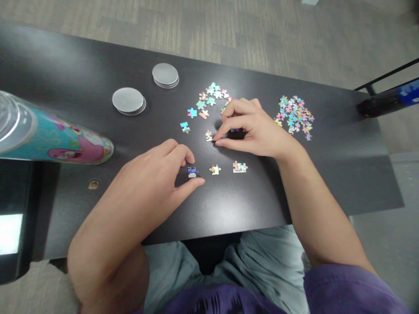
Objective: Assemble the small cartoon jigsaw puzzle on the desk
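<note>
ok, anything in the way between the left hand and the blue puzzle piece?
Nothing visible: the blue puzzle piece lies between the thumb and curled fingers of the left hand. The brown-and-white piece lies to its right, past the thumb tip.

- Looks like an office or a similar workroom, though the view cannot settle which
- Streaked grey-beige carpet (196,26) in a block pattern, of the sort laid in offices
- A long, plain, dark surface (343,183) with a desk's smooth finish
- A glossy black device (13,194) at the left edge, perhaps a screen, only partly in view
</note>
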`<move>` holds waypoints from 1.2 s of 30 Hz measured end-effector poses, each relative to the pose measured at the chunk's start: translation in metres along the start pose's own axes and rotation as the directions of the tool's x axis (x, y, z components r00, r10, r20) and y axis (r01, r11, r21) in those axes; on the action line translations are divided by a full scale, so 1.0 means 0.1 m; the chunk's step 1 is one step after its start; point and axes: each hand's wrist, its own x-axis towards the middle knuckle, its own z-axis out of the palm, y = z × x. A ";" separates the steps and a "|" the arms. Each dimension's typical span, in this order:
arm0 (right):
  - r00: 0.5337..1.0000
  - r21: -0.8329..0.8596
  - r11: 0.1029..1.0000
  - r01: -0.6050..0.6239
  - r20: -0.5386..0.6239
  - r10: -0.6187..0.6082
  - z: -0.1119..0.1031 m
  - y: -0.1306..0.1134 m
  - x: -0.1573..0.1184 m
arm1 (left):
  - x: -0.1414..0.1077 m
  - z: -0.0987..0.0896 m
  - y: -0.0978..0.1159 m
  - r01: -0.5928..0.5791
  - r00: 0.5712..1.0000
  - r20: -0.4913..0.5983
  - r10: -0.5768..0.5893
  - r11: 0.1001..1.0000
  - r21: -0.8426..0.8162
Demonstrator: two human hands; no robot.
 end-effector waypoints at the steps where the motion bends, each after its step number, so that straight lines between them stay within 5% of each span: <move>1: 1.000 0.004 1.000 -0.014 -0.005 0.014 -0.01 -0.03 0.01 | 0.00 -0.01 0.02 -0.007 1.000 0.006 0.007 1.000 0.019; 7: 0.996 -0.034 0.996 -0.081 -0.025 0.080 0.04 -0.14 0.06 | 0.06 -0.01 0.18 -0.041 0.999 0.016 0.039 0.993 0.115; 21: 0.970 0.092 0.992 -0.092 0.234 0.068 -0.22 -0.15 -0.08 | 0.20 0.04 0.54 -0.104 0.986 0.158 0.054 0.939 0.326; 36: 0.970 0.051 0.996 -0.068 0.236 0.054 -0.20 -0.18 -0.10 | 0.21 0.05 0.53 0.073 0.994 0.061 -0.095 0.953 0.293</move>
